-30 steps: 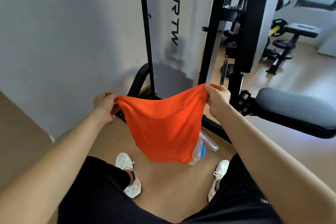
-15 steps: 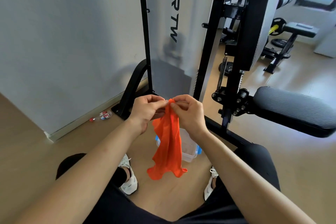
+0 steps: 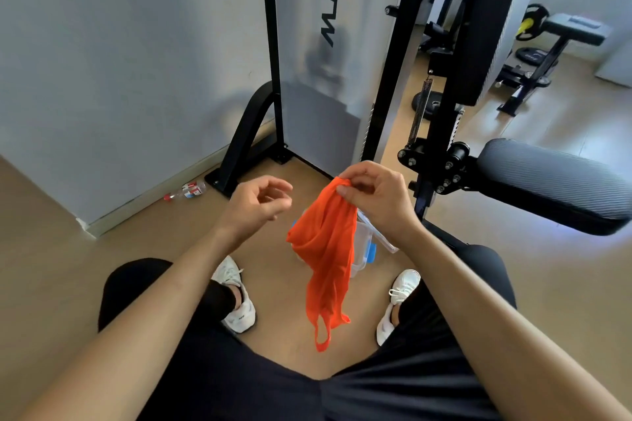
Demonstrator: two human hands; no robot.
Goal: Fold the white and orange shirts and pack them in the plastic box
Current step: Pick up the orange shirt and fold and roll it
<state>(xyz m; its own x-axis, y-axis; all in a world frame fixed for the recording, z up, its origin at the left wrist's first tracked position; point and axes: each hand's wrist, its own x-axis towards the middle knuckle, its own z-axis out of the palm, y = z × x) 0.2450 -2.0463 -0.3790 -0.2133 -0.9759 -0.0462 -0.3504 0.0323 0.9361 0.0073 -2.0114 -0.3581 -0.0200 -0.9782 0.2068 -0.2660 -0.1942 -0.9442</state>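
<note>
my right hand (image 3: pixel 372 196) pinched the top of the orange shirt (image 3: pixel 328 249), which hung bunched over the clear plastic box (image 3: pixel 365 244) on the floor (image 3: pixel 284 349) between my white shoes (image 3: pixel 236 297), while my left hand (image 3: pixel 256 205), near on the left, held nothing, fingers loosely curled.

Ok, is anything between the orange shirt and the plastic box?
Nothing visible. The orange shirt hangs from the right hand, in front of the plastic box on the floor. The left hand is off to the side, holding nothing. The shirt hides most of the box's opening.
</note>
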